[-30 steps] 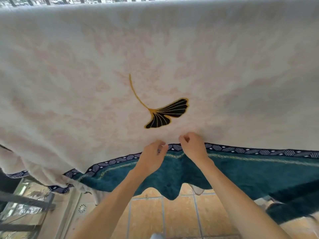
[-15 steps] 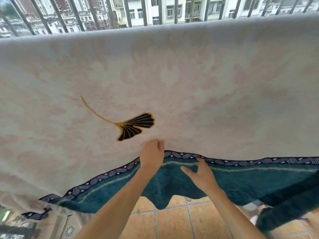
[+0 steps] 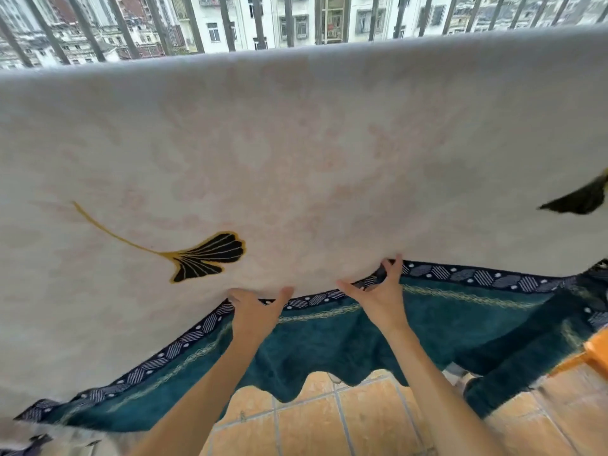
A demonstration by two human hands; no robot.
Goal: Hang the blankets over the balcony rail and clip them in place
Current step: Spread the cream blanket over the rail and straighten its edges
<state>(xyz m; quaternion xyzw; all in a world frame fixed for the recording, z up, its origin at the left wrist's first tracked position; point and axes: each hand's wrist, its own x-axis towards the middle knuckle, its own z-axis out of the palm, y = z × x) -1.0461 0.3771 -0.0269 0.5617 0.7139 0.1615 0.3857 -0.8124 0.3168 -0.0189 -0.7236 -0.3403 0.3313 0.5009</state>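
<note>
A big blanket, cream with a black-and-gold ginkgo leaf, hangs over the balcony rail and fills most of the head view. Its teal side with a navy patterned border shows below the cream edge. My left hand reaches up at the lower edge. Its fingers are hidden behind the cream layer and its thumb is spread. To its right, my right hand pinches the navy border between its fingers, thumb out to the left. No clip is in view.
Vertical metal bars rise above the rail, with apartment blocks beyond. Orange floor tiles lie below the blanket's hanging end. An orange object pokes in at the right edge. A second leaf motif shows at far right.
The view has risen and turned right, so the leaf sits further left. My right hand moved up from the teal side to the navy border. My left hand slipped lower, behind the cream edge.
</note>
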